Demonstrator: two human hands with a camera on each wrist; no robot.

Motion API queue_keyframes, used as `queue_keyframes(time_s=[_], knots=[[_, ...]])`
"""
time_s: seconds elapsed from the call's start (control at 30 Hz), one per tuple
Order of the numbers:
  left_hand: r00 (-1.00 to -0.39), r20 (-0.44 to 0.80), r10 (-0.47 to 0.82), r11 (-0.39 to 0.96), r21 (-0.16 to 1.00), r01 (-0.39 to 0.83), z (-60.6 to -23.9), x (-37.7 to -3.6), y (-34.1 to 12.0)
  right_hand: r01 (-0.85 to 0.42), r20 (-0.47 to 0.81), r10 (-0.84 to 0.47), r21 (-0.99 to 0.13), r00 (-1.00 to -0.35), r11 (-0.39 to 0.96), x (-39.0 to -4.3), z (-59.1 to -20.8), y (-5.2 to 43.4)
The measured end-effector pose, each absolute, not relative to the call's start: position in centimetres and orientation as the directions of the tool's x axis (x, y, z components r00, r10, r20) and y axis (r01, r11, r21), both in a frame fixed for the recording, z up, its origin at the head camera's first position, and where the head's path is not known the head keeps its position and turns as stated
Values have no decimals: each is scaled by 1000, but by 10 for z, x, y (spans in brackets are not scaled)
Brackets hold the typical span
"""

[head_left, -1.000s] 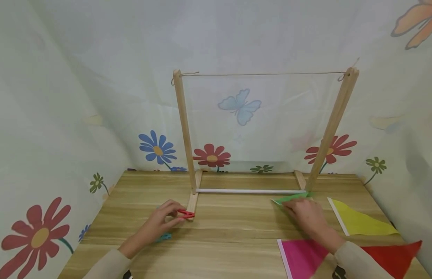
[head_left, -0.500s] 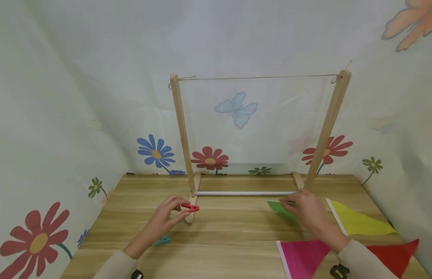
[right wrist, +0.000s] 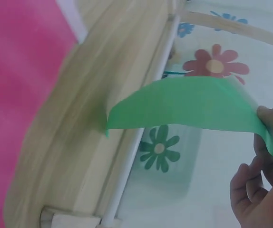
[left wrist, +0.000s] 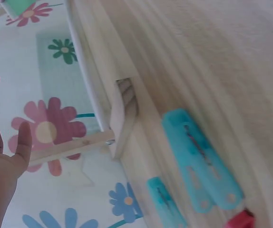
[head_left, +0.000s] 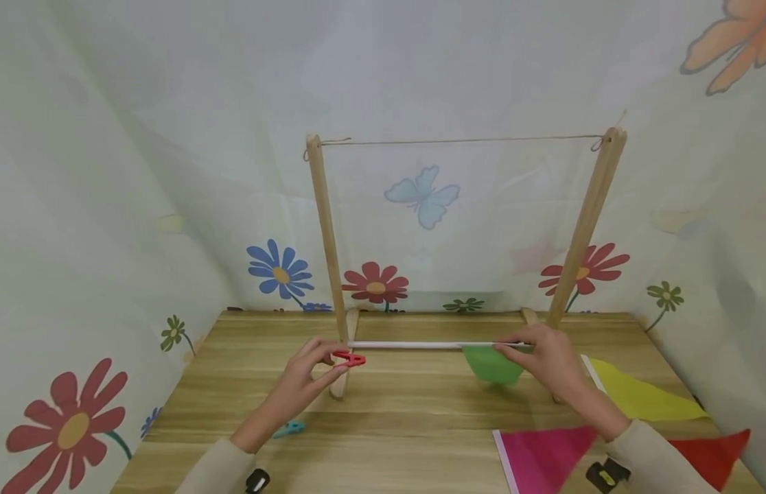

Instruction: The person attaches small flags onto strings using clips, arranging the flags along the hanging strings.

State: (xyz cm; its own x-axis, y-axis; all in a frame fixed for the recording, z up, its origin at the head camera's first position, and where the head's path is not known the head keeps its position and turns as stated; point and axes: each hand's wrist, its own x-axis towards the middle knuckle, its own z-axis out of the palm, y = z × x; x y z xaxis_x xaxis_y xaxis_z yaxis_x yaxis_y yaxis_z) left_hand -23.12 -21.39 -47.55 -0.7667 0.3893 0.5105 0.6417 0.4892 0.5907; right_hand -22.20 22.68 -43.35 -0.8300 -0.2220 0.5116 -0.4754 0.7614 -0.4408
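Note:
My left hand (head_left: 309, 376) pinches a red clothespin (head_left: 356, 359) between thumb and fingers, held up near the left foot of a wooden stand (head_left: 324, 226). On the right, my right hand (head_left: 546, 357) pinches a green triangular pennant (head_left: 491, 365) by its white edge, close in front of the stand's white crossbar (head_left: 408, 344). In the right wrist view the green cloth (right wrist: 184, 105) hangs away from the thumb and fingers. A thin string (head_left: 463, 140) runs between the two post tops, well above both hands.
Yellow (head_left: 636, 391), pink (head_left: 537, 453) and red (head_left: 716, 454) pennants lie on the wooden table (head_left: 389, 425) at the right. Left, a teal clothespin (head_left: 290, 429) lies below my forearm; the left wrist view shows another teal clothespin (left wrist: 165, 202) and a red piece (left wrist: 241, 220).
The right hand has lifted the green pennant off the table and moved it slightly left, so the cloth now hangs. My left hand has risen and moved right with the red clothespin.

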Motion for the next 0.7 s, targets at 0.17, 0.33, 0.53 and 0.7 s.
queue_keyframes(time_s=[0.17,0.33,0.53,0.7], knots=[[-758,513,402,487,581,652,-468,-234,-209,-375,386,-146,-626,-911,684,-222,-424,225],[-737,530,420,478,561,676,-457,-236,-202,-294,296,-101,-734,-950,612,-225,-416,226],[-710,540,452,443,554,704,-445,-238,-194,-354,333,-142,-757,-932,550,-227,-412,230],[-658,573,488,416,510,753,-436,-241,-190,-397,373,-166,-719,-913,570,-227,-409,230]])
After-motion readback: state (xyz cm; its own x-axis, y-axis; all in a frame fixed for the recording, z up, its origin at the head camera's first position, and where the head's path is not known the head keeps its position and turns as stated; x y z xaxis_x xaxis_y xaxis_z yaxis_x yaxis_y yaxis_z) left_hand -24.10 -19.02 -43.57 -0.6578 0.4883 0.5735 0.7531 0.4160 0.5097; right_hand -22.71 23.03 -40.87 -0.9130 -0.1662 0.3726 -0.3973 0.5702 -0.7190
